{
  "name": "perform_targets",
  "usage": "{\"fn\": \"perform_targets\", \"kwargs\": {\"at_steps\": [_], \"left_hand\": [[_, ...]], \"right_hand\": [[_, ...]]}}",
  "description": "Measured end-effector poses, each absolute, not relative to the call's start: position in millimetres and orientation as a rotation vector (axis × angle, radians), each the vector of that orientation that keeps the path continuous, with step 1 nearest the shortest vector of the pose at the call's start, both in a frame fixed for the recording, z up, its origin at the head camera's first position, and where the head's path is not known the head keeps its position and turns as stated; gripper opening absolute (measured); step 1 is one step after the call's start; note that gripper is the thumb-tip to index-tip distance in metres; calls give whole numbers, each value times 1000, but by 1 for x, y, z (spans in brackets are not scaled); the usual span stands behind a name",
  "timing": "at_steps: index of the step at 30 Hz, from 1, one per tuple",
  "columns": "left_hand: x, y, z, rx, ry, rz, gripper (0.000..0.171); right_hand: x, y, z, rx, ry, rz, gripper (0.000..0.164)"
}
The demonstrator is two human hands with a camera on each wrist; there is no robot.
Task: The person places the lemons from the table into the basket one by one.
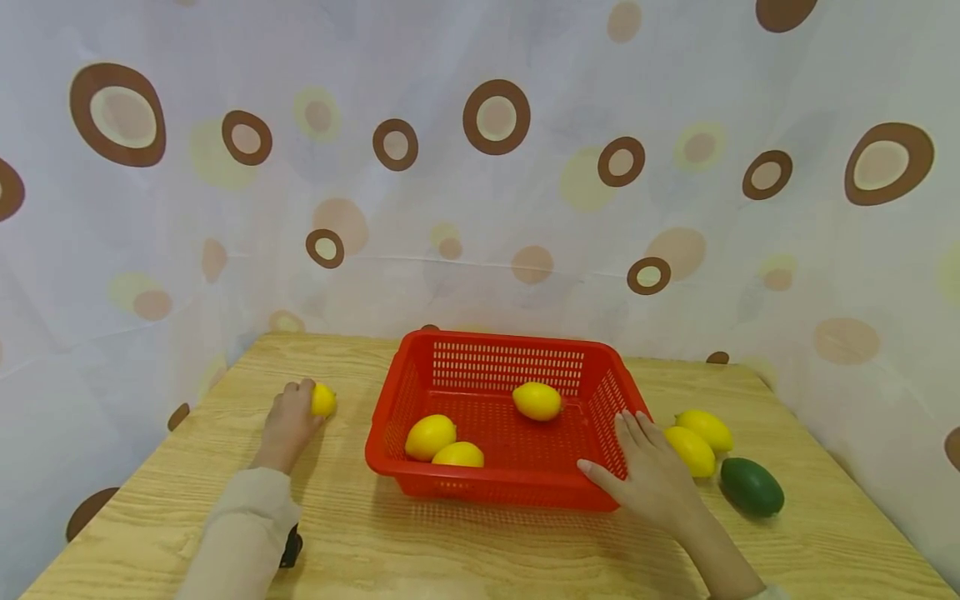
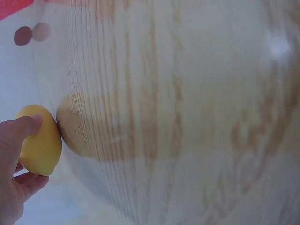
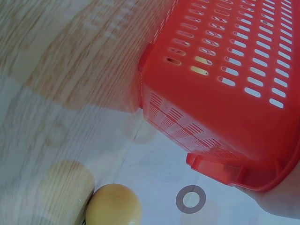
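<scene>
On the left of the table my left hand point(image 1: 288, 423) grips a yellow lemon point(image 1: 323, 401). The left wrist view shows thumb and fingers around that lemon point(image 2: 41, 143), which touches the tabletop. My right hand point(image 1: 651, 475) rests on the right rim of a red plastic basket point(image 1: 510, 474), fingers straight and thumb spread over the front corner. Inside the basket, one lemon point(image 1: 537, 402) lies toward the back right. Two more, a lemon point(image 1: 431, 437) and a partly hidden lemon point(image 1: 458, 455), sit together at the front left.
Right of the basket are two lemons, one farther back point(image 1: 707, 431) and one nearer point(image 1: 691, 452), beside a dark green oval fruit point(image 1: 752, 487). A patterned curtain point(image 1: 480, 208) hangs behind the wooden table point(image 1: 360, 550). A black object point(image 1: 292, 547) shows at my left sleeve.
</scene>
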State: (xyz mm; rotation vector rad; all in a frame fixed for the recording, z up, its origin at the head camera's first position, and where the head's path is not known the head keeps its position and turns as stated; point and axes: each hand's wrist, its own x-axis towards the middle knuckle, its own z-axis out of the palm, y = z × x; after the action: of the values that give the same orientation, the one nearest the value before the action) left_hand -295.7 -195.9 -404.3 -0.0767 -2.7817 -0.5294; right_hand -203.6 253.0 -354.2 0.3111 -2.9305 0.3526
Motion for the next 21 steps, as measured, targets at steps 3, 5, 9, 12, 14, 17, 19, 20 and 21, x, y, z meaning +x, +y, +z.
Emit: {"fn": "perform_targets", "kwargs": {"at_steps": [3,5,9,12,14,17,19,20,21], "left_hand": [[-293,-197,-404,-114,-2747,-521,44],[-291,-197,-403,-135,-2724,-511,45],[-288,-198,-401,-163,-2676,-493,45],[-288,-197,-398,-180,-2656,-496,46],[-289,-197,-396,-192,-2655,-503,47],[-290,-196,-392,-209,-2663,-513,47],[-291,-195,-390,-216,-2665,-511,47],[-291,-195,-389,-218,-2669,-508,48],[-291,-195,-388,-219,-2672,-507,48]], "right_hand": [[-204,253,-354,310,-2934,349,93],[-204,253,-355,309,-2931,347,93],[-204,253,-355,304,-2934,347,94],[-204,253,-355,300,-2939,351,94],[-204,253,-355,300,-2939,357,94],[-203,253,-355,302,-2939,359,94],[-203,253,-355,303,-2938,358,95],[-203,253,-355,303,-2938,358,95],[-203,253,-355,303,-2938,359,95]]}}
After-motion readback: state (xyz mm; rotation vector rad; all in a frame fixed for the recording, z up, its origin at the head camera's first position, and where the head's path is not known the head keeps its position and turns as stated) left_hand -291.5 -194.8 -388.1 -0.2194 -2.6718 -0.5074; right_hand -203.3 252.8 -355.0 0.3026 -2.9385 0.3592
